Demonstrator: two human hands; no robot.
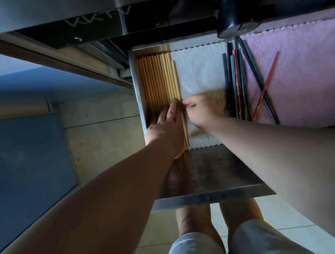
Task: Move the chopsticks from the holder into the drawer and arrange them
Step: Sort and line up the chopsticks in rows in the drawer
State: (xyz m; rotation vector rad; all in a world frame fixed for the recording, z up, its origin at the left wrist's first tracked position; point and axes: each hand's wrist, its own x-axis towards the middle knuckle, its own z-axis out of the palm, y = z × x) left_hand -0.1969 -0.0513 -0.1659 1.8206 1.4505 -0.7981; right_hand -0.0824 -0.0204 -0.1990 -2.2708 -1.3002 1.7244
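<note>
An open metal drawer [207, 197] holds a row of several wooden chopsticks [157, 79] lying side by side along its left wall, on a white liner [199, 68]. My left hand [165, 127] lies flat on the near ends of the row, fingers straight. One paler chopstick [175, 81] lies at the right edge of the row. My right hand [200, 110] is just right of it, fingers curled, pinching at it near the middle. Several dark and red chopsticks [238, 84] lie to the right, where white liner meets pink cloth. A black holder [231, 12] stands behind them.
A pink cloth [308, 72] covers the surface to the right, with one red chopstick [266, 88] crossing a dark one. A dark appliance front runs along the back. Blue cabinet panels sit to the left. My legs stand on tiled floor below the drawer's front.
</note>
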